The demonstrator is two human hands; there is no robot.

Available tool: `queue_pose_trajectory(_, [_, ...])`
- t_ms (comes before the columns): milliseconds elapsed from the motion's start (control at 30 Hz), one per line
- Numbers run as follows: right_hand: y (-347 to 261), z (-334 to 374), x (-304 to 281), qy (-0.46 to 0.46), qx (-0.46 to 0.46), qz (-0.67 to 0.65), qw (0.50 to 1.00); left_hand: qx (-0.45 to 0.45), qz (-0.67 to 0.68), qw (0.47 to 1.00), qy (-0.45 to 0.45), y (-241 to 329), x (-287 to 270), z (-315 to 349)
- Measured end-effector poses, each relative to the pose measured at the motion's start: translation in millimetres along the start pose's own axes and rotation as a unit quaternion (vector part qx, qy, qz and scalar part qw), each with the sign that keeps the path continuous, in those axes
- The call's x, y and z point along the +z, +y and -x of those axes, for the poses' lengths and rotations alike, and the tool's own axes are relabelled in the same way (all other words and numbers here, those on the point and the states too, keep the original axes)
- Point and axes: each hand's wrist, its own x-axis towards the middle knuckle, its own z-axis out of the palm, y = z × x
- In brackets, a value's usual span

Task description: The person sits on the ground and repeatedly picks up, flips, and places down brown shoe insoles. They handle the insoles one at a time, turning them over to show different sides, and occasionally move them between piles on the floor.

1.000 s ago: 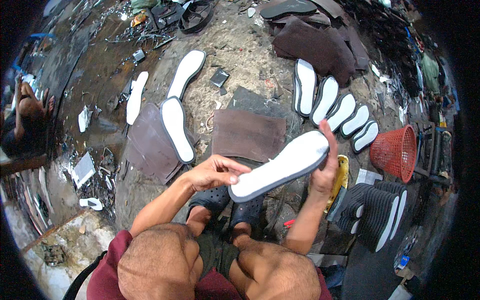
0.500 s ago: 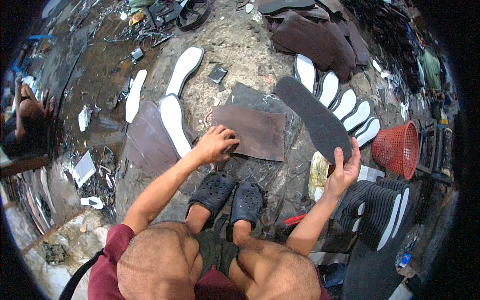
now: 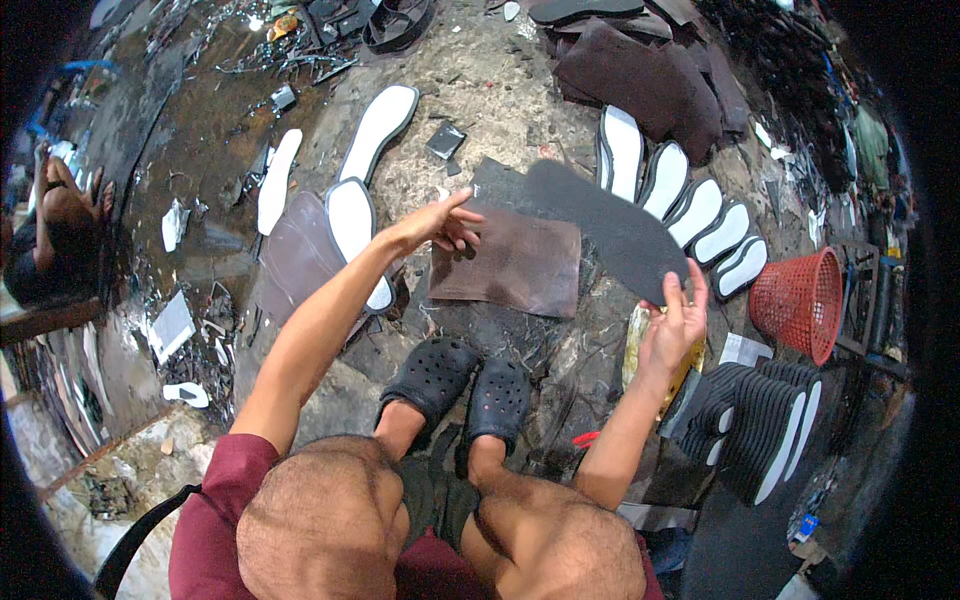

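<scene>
My right hand (image 3: 674,328) grips one end of a dark grey shoe sole (image 3: 605,222), thumb and fingers at its edge. The sole slants up and left, its far end above the corner of a brown rectangular sheet (image 3: 505,275). Over that sheet's upper left edge hovers my left hand (image 3: 445,222), its fingers apart and nothing visible in them. White-topped soles with dark edges lie on the left, one (image 3: 350,215) partly behind my left forearm and another (image 3: 380,130) farther off. Several more white-topped soles (image 3: 690,208) form a fanned row on the right.
A red plastic basket (image 3: 797,308) stands at the right, with stacked dark soles (image 3: 760,420) nearer me. Brown sheets (image 3: 640,85) are heaped at the far right. My black clogs (image 3: 430,380) rest below the brown sheet. Scraps litter the left, where another person's legs (image 3: 65,210) show.
My left hand has risen away from me off the brown sheet's left edge, and its fingers have spread. My right hand still holds the sole, which has turned a little flatter across.
</scene>
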Motion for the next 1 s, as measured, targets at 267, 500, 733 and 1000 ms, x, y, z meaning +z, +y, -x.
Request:
queue_pose_trajectory(267, [90, 22, 15, -0.140, 0.188, 0.049, 0.971, 0.104, 0.087, 0.948, 0.288, -68, 60, 81])
queue_pose_trajectory(500, [112, 36, 20, -0.144, 0.171, 0.150, 0.963, 0.185, -0.204, 0.869, 0.412, -99, 67, 86])
queue_pose_trajectory(733, [127, 39, 16, -0.142, 0.162, 0.147, 0.965, 0.218, -0.255, 0.838, 0.430, -109, 66, 78])
queue_pose_trajectory(1000, [126, 35, 13, -0.138, 0.183, 0.124, 0.965, 0.203, -0.236, 0.856, 0.412, -112, 64, 77])
